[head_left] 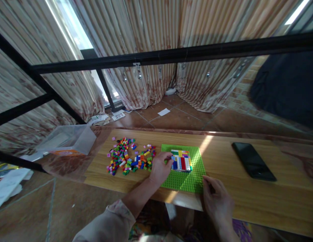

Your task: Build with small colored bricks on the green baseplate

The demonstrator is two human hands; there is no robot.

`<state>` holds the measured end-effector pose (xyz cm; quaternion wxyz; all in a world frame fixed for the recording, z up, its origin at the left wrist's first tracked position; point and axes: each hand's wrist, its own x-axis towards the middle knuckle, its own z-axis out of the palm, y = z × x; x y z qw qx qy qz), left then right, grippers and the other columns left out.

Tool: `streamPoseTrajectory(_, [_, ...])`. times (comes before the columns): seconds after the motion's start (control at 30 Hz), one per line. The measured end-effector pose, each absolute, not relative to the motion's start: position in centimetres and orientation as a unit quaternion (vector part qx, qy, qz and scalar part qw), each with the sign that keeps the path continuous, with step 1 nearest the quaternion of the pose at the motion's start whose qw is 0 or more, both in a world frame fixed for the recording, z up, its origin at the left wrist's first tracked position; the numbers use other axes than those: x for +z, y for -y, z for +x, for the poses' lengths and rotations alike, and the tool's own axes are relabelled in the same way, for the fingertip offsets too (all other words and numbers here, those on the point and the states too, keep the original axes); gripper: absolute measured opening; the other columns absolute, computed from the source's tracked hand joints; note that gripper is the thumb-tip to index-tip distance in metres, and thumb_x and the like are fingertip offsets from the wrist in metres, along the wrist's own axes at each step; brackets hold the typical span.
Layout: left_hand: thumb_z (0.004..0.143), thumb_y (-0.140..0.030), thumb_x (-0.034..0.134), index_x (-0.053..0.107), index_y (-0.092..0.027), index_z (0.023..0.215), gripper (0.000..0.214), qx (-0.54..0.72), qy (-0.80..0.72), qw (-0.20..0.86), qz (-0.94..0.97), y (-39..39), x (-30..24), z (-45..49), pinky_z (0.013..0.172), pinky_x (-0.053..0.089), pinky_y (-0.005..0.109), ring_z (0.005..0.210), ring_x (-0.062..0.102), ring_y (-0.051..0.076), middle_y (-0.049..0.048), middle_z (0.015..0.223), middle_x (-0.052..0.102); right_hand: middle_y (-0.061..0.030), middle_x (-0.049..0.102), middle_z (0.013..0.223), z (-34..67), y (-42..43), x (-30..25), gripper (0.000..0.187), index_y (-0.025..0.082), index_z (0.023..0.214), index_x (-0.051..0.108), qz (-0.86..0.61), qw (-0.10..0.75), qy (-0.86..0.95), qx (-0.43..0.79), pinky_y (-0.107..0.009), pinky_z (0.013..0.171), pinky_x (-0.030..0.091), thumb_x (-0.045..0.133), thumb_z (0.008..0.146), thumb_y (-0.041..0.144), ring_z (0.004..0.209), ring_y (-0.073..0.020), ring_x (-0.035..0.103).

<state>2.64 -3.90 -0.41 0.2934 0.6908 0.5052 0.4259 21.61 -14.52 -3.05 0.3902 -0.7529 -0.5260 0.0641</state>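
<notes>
A green baseplate [194, 153] lies on the wooden table [247, 195]. A patch of coloured bricks [181, 160] is built on its upper middle. My left hand [160, 167] rests at the plate's left edge, fingers curled together and touching the left side of the built patch; what they pinch is too small to name. My right hand [217, 200] sits at the plate's near right corner, fingers bent and pressing on the plate's edge. A loose pile of small coloured bricks [130, 158] lies left of the plate, right beside my left hand.
A black phone [252, 161] lies on the table to the right. A clear plastic box [68, 139] stands at the table's left end. Black metal bars [171, 53] cross above the table. Papers lie on the tiled floor beyond, below the curtains.
</notes>
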Motion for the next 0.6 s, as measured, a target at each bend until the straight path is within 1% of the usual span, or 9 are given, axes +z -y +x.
streamPoseTrajectory(0.13, [0.074, -0.009, 0.061, 0.065, -0.018, 0.092, 0.02, 0.425, -0.512, 0.302, 0.682, 3.9, -0.2, 2.8, 0.077, 0.055, 0.029, 0.082, 0.065, 0.015, 0.0029, 0.087, 0.069, -0.0067, 0.069, 0.095, 21.3, 14.5, -2.8, 0.033, 0.019, 0.093, 0.069, -0.751, 0.375, 0.542, 0.031, -0.028, 0.068, 0.046, 0.045, 0.088, 0.043, 0.081, -0.0192, 0.064])
streamPoseTrajectory(0.33, [0.072, -0.008, 0.061, 0.063, -0.018, 0.098, 0.028, 0.429, -0.519, 0.334, 0.66, 4.3, 0.3, 3.0, 0.077, 0.056, 0.029, 0.081, 0.066, 0.015, 0.0037, 0.087, 0.069, -0.008, 0.069, 0.096, 21.4, 14.6, -2.7, 0.033, 0.018, 0.094, 0.069, -0.746, 0.37, 0.553, 0.028, -0.028, 0.068, 0.046, 0.046, 0.089, 0.041, 0.082, -0.0195, 0.064])
streamPoseTrajectory(0.5, [0.079, -0.013, 0.055, 0.063, -0.016, 0.096, 0.019, 0.436, -0.546, 0.379, 0.607, 3.8, 0.3, 2.9, 0.074, 0.054, 0.027, 0.078, 0.066, 0.014, 0.0037, 0.085, 0.069, -0.007, 0.069, 0.097, 21.4, 14.7, -2.8, 0.031, 0.019, 0.095, 0.068, -0.747, 0.364, 0.556, 0.02, -0.027, 0.068, 0.045, 0.047, 0.089, 0.04, 0.082, -0.0188, 0.064])
streamPoseTrajectory(0.6, [0.079, -0.016, 0.056, 0.064, -0.016, 0.093, 0.016, 0.42, -0.577, 0.394, 0.579, 2.9, -0.2, 3.1, 0.072, 0.054, 0.028, 0.073, 0.065, 0.014, 0.0026, 0.079, 0.069, -0.0069, 0.069, 0.096, 21.4, 14.7, -2.9, 0.03, 0.018, 0.094, 0.068, -0.742, 0.374, 0.557, 0.022, -0.027, 0.07, 0.045, 0.047, 0.089, 0.039, 0.082, -0.0185, 0.064])
